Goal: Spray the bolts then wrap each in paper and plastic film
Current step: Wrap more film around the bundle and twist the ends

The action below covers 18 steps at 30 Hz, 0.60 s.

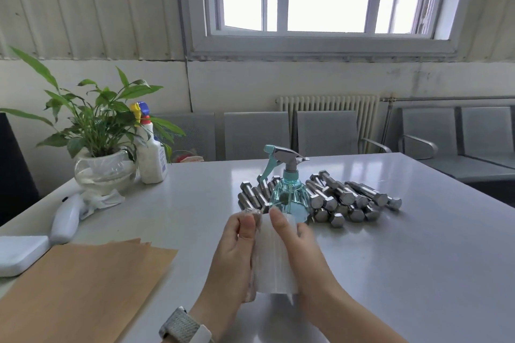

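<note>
One bolt [252, 253] is getting its plastic film [274, 256]: you are gripping it in your left hand [237, 253] while your right hand [295, 242] is pinching the film. Many bare bolts [348, 200] are waiting behind the spray bottle [289, 189]; brown paper sheets [83, 287] are lying near left.

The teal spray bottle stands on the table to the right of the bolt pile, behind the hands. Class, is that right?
Not quite. The head view shows the teal spray bottle standing on the table in front of the bolt pile, behind the hands, not to its right.
</note>
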Tool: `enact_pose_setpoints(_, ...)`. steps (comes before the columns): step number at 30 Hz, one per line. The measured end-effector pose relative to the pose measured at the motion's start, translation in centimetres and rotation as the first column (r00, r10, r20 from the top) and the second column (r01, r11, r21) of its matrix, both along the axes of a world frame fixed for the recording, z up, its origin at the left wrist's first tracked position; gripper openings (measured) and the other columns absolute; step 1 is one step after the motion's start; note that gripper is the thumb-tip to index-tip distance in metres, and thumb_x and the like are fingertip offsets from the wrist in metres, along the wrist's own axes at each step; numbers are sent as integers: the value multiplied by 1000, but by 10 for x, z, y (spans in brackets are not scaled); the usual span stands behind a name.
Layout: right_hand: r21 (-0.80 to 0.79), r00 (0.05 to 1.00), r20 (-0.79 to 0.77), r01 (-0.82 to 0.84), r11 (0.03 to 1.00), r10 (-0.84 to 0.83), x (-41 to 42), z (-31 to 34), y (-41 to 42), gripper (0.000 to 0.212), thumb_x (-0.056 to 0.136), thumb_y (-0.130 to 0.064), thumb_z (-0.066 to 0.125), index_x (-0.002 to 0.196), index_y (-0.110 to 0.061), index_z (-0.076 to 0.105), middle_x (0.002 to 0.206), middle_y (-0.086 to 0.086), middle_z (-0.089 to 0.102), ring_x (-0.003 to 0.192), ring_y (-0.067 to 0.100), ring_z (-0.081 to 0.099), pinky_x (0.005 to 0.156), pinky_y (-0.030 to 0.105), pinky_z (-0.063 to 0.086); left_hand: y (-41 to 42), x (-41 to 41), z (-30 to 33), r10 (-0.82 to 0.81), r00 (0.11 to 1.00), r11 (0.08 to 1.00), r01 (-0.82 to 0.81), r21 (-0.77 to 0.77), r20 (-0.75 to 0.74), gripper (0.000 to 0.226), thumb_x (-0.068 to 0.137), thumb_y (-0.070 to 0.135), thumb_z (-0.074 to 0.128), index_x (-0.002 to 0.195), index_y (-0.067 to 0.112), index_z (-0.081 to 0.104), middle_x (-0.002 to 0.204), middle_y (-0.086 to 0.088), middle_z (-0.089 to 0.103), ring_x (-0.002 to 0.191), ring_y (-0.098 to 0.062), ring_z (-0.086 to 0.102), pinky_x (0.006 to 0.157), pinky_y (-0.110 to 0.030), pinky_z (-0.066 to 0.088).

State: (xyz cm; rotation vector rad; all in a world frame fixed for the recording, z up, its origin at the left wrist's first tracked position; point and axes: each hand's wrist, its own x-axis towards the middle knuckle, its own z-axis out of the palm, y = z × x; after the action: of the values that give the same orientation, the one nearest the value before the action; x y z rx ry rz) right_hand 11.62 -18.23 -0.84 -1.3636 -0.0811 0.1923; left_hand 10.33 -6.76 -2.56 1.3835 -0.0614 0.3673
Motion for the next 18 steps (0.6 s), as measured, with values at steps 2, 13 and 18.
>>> enact_pose_setpoints(2, 107, 975, -90, -191, 976, 201, -1, 0, -3, 68, 67, -66, 74, 114, -17, 69, 109, 13, 73, 100, 30, 71, 91, 48, 56, 3, 3, -3, 26, 1000, 999, -26, 41, 14, 41, 82, 66, 45, 96, 33, 66, 94, -3, 71, 87, -22, 70, 75, -39, 57)
enact_pose_setpoints(13, -135, 974, 218, -36, 990, 65, -1, -1, 1, 68, 59, -73, 73, 101, -21, 66, 92, 1, 73, 86, 18, 71, 73, 36, 59, 5, 3, 3, 120, 992, 991, -122, -52, -40, 53, 78, 67, 53, 101, 19, 61, 90, -10, 72, 83, -26, 72, 71, -47, 59)
enact_pose_setpoints(18, -299, 954, 279, 192, 935, -107, -5, -2, 3, 69, 64, -91, 42, 88, -29, 59, 80, -14, 68, 72, 1, 64, 64, 28, 50, 0, -4, 0, -52, 994, 958, 24, -286, -94, 41, 84, 62, 55, 105, 27, 62, 85, -4, 71, 64, -16, 70, 48, -32, 53)
